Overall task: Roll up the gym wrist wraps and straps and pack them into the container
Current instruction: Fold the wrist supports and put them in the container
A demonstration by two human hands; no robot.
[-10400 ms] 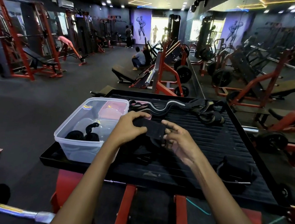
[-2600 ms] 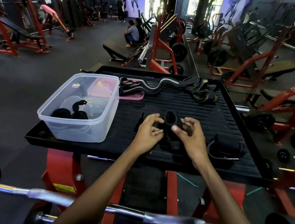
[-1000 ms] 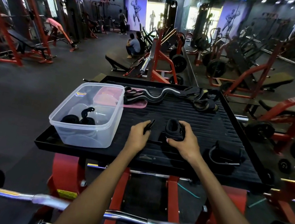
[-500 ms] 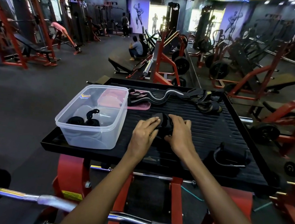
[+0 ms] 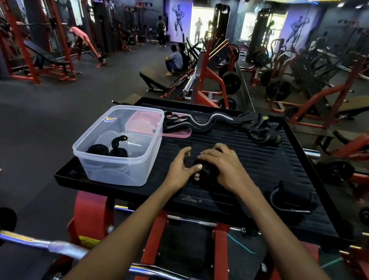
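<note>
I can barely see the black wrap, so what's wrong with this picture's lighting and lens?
Head view: dim gym light; the black wrap between the hands blends into the black tray; bright doorway is blown out; wide-angle lens bends the edges.

Curl barbell (image 5: 162, 274) foreground; possibly pink lid (image 5: 177, 132) behind.

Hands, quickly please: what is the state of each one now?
Left hand: open, fingertips touching the black wrist wrap.
Right hand: curled over the same wrap, gripping it on the tray.
</note>
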